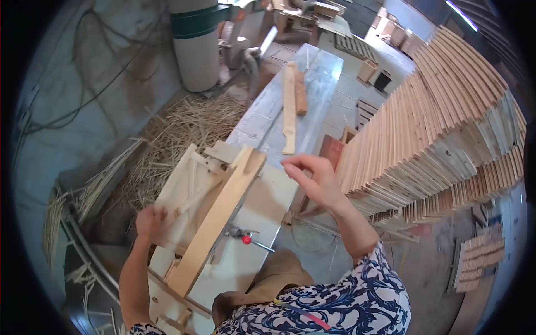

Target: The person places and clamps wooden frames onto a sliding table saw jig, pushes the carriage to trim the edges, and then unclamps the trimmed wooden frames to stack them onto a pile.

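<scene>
Clasping the blurred wooden panel (181, 184) by its edge, left of the wooden beam (218, 223), with a left hand (148, 224) of indistinct fingertips, and poising the right hand (315, 178), thumb and forefinger apart.

2 wood pieces (288, 106) on grey table (322, 75)
</scene>
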A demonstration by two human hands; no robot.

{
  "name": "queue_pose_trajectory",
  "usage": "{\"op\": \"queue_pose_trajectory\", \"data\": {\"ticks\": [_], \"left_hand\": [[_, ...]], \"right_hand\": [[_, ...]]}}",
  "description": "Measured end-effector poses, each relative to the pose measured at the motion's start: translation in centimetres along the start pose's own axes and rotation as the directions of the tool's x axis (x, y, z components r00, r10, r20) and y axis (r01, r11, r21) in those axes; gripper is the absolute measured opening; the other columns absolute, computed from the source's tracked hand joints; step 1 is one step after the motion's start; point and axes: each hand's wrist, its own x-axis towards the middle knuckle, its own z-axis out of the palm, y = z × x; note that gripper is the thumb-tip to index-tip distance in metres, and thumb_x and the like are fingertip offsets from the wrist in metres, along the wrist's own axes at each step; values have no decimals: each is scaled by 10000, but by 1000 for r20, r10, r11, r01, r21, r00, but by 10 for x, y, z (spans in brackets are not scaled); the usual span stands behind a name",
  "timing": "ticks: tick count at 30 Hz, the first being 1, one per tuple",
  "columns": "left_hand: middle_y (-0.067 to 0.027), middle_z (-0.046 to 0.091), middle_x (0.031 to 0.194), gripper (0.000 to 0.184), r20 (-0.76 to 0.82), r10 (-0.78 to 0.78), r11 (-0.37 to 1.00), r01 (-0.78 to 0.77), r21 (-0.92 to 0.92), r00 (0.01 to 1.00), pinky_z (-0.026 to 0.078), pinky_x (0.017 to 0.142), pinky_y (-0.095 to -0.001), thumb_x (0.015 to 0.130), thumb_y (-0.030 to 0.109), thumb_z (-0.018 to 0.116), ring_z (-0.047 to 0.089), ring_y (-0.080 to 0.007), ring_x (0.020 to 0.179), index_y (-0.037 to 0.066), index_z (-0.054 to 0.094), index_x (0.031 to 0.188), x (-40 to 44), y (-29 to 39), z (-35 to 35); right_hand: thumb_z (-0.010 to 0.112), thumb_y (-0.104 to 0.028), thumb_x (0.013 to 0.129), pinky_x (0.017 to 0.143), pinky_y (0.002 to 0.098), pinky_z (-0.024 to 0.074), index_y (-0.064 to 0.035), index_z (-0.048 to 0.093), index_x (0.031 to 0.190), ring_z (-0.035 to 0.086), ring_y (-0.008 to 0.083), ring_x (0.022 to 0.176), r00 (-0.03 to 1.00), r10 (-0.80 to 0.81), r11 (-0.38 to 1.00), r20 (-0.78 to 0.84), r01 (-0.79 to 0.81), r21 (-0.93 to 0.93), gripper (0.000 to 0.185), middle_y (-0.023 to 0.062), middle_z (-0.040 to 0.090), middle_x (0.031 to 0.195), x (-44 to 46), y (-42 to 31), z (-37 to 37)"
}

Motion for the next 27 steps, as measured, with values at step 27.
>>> {"op": "queue_pose_trajectory", "data": {"ticks": [27], "left_hand": [[-105, 664, 836, 318, -592, -788, 588, 492, -642, 169, 525, 579, -307, 779, 236, 858, 653, -206, 686, 8, 684, 915, -545, 18, -60]], "right_hand": [[737, -252, 933, 897, 350, 534, -6, 671, 1267, 705, 216, 999, -125, -356, 812, 926, 449, 373, 420, 153, 748, 1084, -126, -186, 772]]}}
